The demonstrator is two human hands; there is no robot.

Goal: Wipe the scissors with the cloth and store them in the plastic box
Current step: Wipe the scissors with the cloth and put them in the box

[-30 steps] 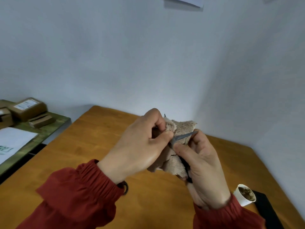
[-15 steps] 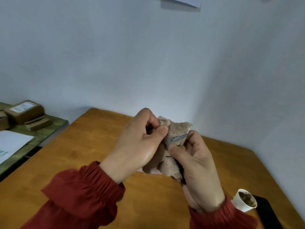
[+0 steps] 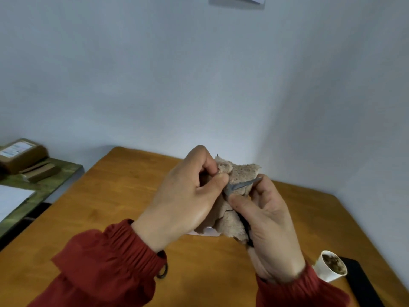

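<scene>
Both things are being held up over the surface (image 3: 110,207), about mid-way across it.

Left hand (image 3: 183,200): your thumb and forefinger are pinching a fold of the tan cloth (image 3: 241,171) round one blade.

Right hand (image 3: 270,229): you are gripping the scissors (image 3: 242,185), thumb lying by the bare grey blade, dark handle running down into the palm.

The blades are probably standing parted. One is showing bare to the right of the pinch and a small dark tip is poking up past the cloth on the far side. The cloth is hiding the pivot, so I can't be sure.

The wiping looks to be in hand, with storing not yet begun. To wipe well:
- Draw the pinch from the pivot out toward the tip, never back against the edge.
- Ride your thumb on the flat of the blade, behind the edge.
- Pinch firmly enough that the pile is reaching both faces.
- Turn to a fresh fold for the bare blade.
- Close the blades before storing.

A pale sliver (image 3: 208,233) is showing on the surface under your hands. It may be the plastic box, but too little is showing to tell.

The paper cup (image 3: 329,269) is standing near right, well apart, so mind your sleeve when lowering.
</scene>
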